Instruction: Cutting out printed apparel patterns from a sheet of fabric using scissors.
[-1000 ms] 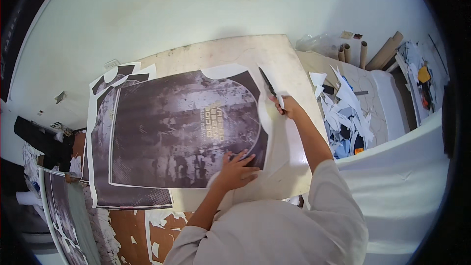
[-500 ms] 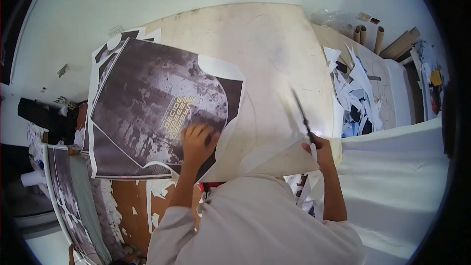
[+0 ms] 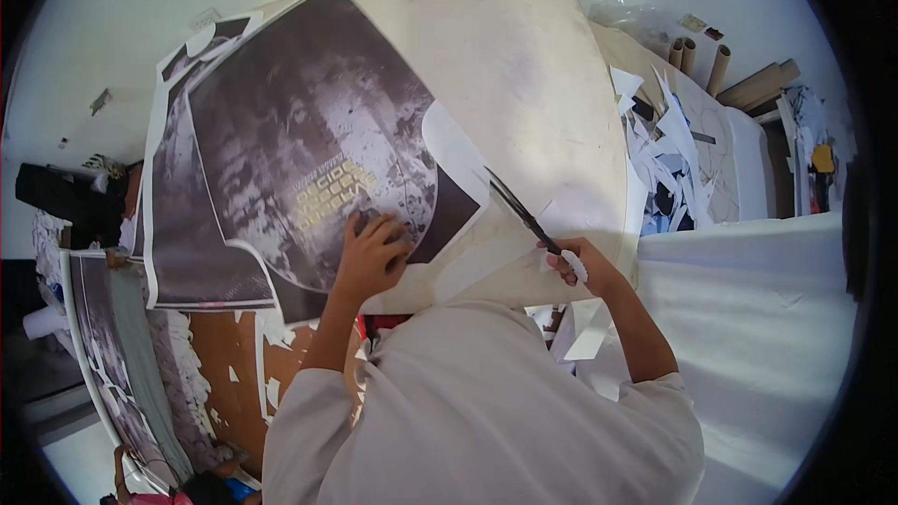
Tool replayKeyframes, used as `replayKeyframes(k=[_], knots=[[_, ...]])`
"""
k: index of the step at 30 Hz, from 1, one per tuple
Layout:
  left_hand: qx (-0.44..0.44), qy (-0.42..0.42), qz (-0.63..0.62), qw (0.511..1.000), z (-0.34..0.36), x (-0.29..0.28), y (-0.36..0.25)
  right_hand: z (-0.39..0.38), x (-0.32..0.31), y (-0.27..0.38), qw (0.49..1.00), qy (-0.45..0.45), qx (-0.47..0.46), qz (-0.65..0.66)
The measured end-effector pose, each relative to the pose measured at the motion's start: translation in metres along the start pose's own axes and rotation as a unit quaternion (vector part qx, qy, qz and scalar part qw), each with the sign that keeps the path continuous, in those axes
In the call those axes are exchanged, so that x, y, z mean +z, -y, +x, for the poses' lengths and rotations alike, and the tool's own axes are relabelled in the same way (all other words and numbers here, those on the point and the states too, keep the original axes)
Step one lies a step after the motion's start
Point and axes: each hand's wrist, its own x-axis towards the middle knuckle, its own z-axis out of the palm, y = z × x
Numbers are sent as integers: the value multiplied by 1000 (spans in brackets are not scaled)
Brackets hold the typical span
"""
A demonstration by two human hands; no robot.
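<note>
A large printed sheet [image 3: 271, 112], dark and mottled with yellow lettering and white-edged cut-outs, lies tilted over more printed sheets [image 3: 173, 224] on the pale worktable [image 3: 514, 37]. My left hand [image 3: 372, 252] rests on its lower part, fingers bent and apart. To the right, my right hand [image 3: 580, 266] grips long scissors [image 3: 519, 206] with dark blades and a white-covered handle, held pointing up-left toward the sheet's right corner.
Paper scraps [image 3: 664, 159] heap on a surface at right, with cardboard tubes [image 3: 718, 70] behind. A white draped surface [image 3: 730, 299] is at lower right. Printed material hangs on a rail [image 3: 94, 318] at left. Another person [image 3: 206, 486] shows at the bottom left edge.
The printed sheet has turned clockwise and its far corner points up. My left hand has moved left with it. The scissors in my right hand now sit lower in view, angled toward the sheet.
</note>
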Motion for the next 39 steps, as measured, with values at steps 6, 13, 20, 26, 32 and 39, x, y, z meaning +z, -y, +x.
replayKeyframes(k=[6,13,20,26,32,39], knots=[[17,-92,19,995,41,13,-28,-9,8,-1,997,44,-32,-52],[40,-69,21,997,51,61,-67,-7,16,-18,998,48,-17,-34],[30,-53,23,998,46,61,-65,-1,24,-34,999,33,-20,-20],[41,-57,10,997,48,63,-65,11,29,-38,999,17,-26,-5],[13,-67,10,998,52,61,-74,21,47,-17,999,18,-21,28],[-7,-72,0,997,55,59,-83,31,56,1,998,18,-19,50]])
